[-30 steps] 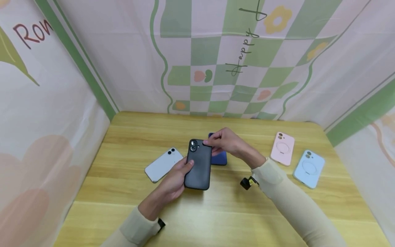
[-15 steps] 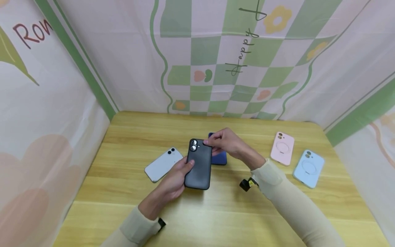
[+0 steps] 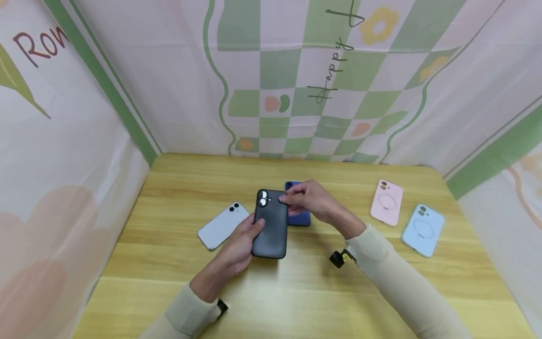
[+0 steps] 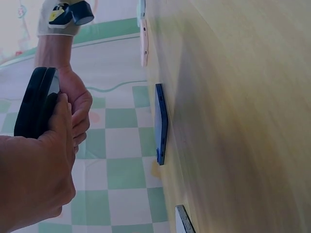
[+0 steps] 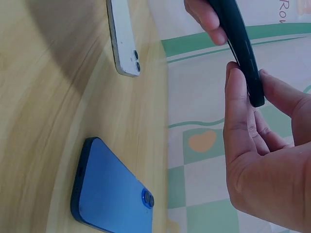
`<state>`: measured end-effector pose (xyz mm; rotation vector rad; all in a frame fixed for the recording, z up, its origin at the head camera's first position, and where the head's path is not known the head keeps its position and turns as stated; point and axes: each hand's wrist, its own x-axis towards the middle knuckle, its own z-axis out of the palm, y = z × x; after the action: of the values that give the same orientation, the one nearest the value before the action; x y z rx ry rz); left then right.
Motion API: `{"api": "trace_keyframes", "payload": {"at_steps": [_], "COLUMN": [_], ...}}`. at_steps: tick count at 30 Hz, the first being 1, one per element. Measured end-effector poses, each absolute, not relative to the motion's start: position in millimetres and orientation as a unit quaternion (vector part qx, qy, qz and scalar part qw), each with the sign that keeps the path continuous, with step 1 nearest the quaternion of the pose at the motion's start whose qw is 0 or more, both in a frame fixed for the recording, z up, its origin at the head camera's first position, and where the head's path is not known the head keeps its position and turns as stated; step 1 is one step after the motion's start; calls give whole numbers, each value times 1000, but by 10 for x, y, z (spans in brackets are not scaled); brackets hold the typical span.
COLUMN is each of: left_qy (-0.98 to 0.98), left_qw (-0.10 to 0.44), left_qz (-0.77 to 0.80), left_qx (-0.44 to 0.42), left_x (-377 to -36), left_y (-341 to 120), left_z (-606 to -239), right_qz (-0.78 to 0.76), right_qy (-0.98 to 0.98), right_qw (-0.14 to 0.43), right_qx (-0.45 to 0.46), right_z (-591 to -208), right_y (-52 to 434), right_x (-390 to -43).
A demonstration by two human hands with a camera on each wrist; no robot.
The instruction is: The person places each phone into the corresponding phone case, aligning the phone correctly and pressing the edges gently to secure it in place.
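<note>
Black phone case (image 3: 271, 226) matt; table (image 3: 178, 197) smooth wood

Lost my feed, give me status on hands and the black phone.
Left hand grips black phone low. Right hand pinches its top corner. Phone held above table. Blue phone lies beneath, untouched.

White phone (image 3: 223, 226), blue phone (image 3: 298, 217), pink case (image 3: 386, 202), pale-blue case (image 3: 423, 230) (all flat on wooden table (image 3: 178, 188)).

back curtain (image 3: 296, 70): the word "happy" in thin dark script, turned sideways.
left curtain (image 3: 63, 117): red letters "ron", cut by the picture edge.
</note>
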<state>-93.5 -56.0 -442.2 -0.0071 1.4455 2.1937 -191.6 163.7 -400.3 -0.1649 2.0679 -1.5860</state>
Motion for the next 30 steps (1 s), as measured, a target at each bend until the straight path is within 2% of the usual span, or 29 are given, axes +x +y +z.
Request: {"api": "trace_keyframes", "payload": {"at_steps": [7, 25, 30], "left_qy": [548, 564, 571], "left_qw": [244, 270, 261], "left_qz": [800, 781, 778], "left_qx": [-12, -4, -4], "left_x": [-954, -1010, -1014], "left_y": [-565, -629, -647], "left_z": [-4423, -4458, -4482], "right_qz": [-598, -643, -647], "right_qy": [758, 725, 722], "right_qw": [256, 245, 244], "right_qx": [-49, -43, -38], "right_z": [-4037, -3996, -3987], "right_y": [1610, 1700, 1708], "right_x": [-1831, -1820, -1819]}}
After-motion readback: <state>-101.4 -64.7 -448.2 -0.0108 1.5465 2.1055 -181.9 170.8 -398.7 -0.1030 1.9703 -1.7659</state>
